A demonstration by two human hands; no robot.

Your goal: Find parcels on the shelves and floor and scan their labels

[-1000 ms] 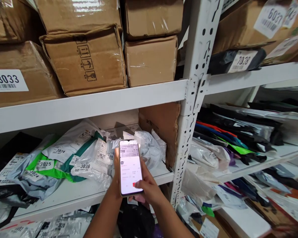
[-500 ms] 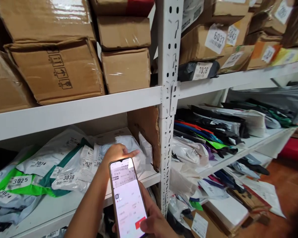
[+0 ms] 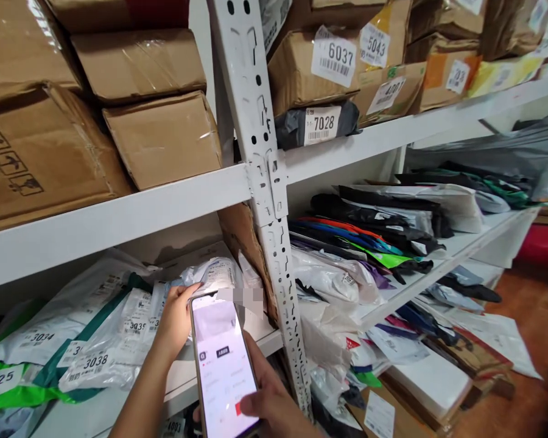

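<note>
My right hand [image 3: 274, 395] is wrapped round a smartphone [image 3: 223, 359], its thumb over a red button low on the lit screen. Beyond the phone's top edge, my left hand [image 3: 176, 316] grips the left side of a white plastic parcel bag [image 3: 214, 271] on the lower left shelf. A printed label on that bag faces up. Part of the left hand's fingers is hidden behind the phone and the bag. Just left of this hand lie more bagged parcels, among them one marked 3038 [image 3: 95, 365] and one marked 3034 [image 3: 41, 337].
A white perforated post [image 3: 274, 243] stands right of the phone, with a cardboard divider [image 3: 242, 237] beside it. Brown boxes [image 3: 164, 140] fill the shelf above. Thin bagged parcels [image 3: 360, 243] crowd the right-hand shelf. Boxes and packets lie near the reddish floor [image 3: 525, 328].
The view has swung right. My left hand's fingers, stretched over the white parcel bag before, now grip its side, and its label has come into sight. The phone's screen picture has changed.
</note>
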